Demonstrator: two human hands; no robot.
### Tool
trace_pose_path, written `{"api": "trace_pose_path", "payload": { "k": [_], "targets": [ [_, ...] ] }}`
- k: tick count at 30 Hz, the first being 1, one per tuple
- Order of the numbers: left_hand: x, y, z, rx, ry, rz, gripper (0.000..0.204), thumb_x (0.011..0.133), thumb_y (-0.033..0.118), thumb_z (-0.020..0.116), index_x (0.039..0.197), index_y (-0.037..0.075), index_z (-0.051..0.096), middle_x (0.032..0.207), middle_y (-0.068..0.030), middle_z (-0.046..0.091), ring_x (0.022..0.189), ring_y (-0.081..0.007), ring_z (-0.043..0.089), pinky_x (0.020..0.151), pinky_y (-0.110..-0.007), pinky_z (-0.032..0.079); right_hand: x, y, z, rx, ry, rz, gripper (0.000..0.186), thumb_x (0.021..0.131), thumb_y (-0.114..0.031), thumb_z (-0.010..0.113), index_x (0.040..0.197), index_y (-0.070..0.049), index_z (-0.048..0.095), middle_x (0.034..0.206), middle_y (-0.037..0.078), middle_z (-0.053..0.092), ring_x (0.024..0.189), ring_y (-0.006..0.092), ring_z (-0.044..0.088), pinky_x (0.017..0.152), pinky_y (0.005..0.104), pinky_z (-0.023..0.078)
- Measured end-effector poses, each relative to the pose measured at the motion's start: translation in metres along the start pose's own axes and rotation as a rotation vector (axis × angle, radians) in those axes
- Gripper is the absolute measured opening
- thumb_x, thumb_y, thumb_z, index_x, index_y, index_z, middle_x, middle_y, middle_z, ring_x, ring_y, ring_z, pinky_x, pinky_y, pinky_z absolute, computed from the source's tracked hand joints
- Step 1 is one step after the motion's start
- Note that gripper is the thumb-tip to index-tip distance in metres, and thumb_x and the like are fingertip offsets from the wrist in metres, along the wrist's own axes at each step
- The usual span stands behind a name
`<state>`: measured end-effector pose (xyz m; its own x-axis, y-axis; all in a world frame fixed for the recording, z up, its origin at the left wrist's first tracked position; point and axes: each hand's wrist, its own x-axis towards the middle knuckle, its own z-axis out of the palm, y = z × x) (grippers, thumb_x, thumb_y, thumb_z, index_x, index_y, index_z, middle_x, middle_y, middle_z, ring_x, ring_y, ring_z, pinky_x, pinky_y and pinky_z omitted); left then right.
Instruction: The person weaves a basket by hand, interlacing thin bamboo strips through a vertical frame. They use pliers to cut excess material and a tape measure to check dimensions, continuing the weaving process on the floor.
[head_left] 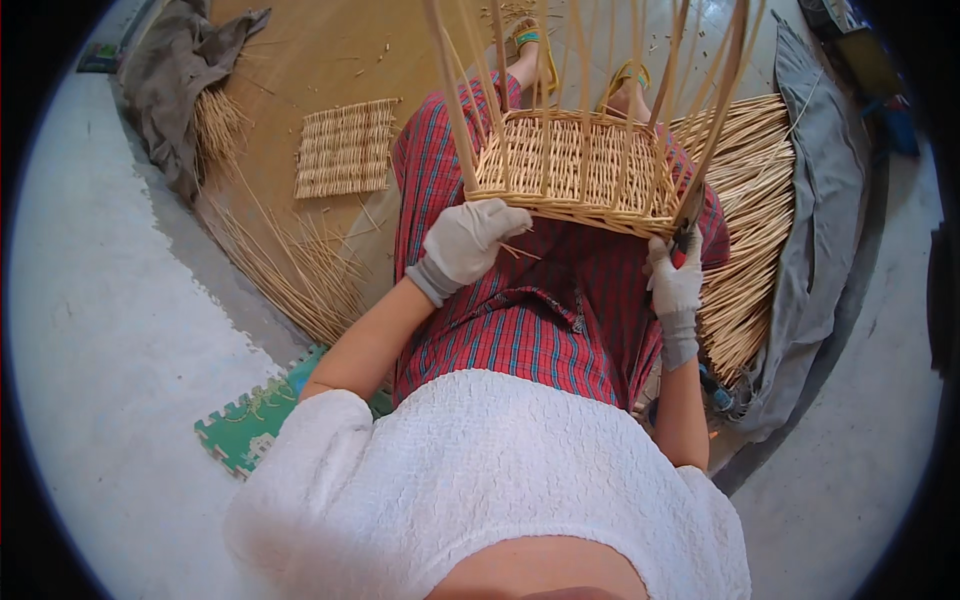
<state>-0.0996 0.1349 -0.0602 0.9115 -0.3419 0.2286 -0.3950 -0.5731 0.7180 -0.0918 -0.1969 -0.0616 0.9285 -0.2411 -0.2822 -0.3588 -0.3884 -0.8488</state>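
A half-woven wicker basket (575, 160) rests over my lap, its woven base facing me and tall bare stakes rising at the far side. My left hand (468, 245), in a white knit glove, is closed just below the base's near left corner. Thin cane ends (518, 251) stick out by its fingertips. My right hand (676, 285), gloved too, is closed round a red-and-black handled tool (682, 248), which looks like pruning shears. It is at the near right corner of the base, beside a thick stake; the tool's tip is hard to make out.
A flat woven panel (345, 148) lies on the floor to the left, near loose canes (290, 265). A large cane bundle (745, 230) lies on the right along a grey cloth (825, 190). Another grey cloth (180, 90) covers canes at far left. A green foam mat (240, 430) is beside me.
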Motion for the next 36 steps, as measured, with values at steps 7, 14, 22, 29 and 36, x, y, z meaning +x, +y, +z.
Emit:
{"api": "trace_pose_path", "payload": {
  "k": [7,14,22,29,36],
  "targets": [
    [-0.051,-0.002,-0.037,-0.018,-0.002,0.010,0.043,0.071,-0.011,0.059,0.109,0.007,0.070,0.085,-0.0106,0.069,0.076,-0.0312,0.068,0.069,-0.039,0.054,-0.061,-0.040,0.028,-0.359,0.084,-0.371,0.083,0.080,-0.026,0.087,0.151,-0.008,0.048,0.121,0.014,0.071,0.109,0.0326,0.068,0.098,0.0447,0.049],
    [-0.014,0.013,-0.035,-0.049,0.084,0.175,0.035,0.078,-0.006,0.067,0.111,0.007,0.069,0.084,-0.0087,0.067,0.075,-0.0298,0.067,0.070,-0.040,0.054,-0.062,-0.080,0.096,-0.957,-0.137,-0.587,0.064,0.073,-0.050,0.088,0.117,-0.013,0.059,0.098,0.004,0.064,0.099,0.0241,0.064,0.090,0.0426,0.044],
    [-0.013,0.015,-0.011,-0.060,0.064,0.168,0.033,0.082,-0.001,0.071,0.113,0.008,0.068,0.084,-0.0081,0.067,0.076,-0.0318,0.067,0.071,-0.042,0.053,-0.054,-0.095,0.112,-1.039,-0.164,-0.563,0.060,0.076,-0.052,0.086,0.111,-0.012,0.058,0.096,0.005,0.065,0.096,0.0247,0.067,0.088,0.0430,0.046],
    [-0.006,0.045,-0.018,-0.135,-0.033,0.206,0.034,0.081,0.000,0.072,0.114,0.007,0.069,0.076,-0.0079,0.065,0.067,-0.0278,0.064,0.064,-0.039,0.053,-0.046,-0.077,0.076,-0.899,-0.489,-0.538,0.052,0.080,-0.047,0.083,0.110,-0.011,0.061,0.089,0.008,0.071,0.084,0.0266,0.071,0.080,0.0415,0.051],
    [0.057,0.096,0.026,-0.744,-0.308,-0.259,0.047,0.104,-0.001,0.048,0.151,0.002,0.050,0.119,-0.0136,0.070,0.081,-0.0162,0.071,0.077,-0.030,0.058,-0.054,0.022,-0.003,0.305,0.049,0.040,0.028,0.099,-0.022,0.071,0.121,-0.008,0.061,0.085,0.004,0.069,0.067,0.0164,0.068,0.059,0.0317,0.055]
  ]
}}
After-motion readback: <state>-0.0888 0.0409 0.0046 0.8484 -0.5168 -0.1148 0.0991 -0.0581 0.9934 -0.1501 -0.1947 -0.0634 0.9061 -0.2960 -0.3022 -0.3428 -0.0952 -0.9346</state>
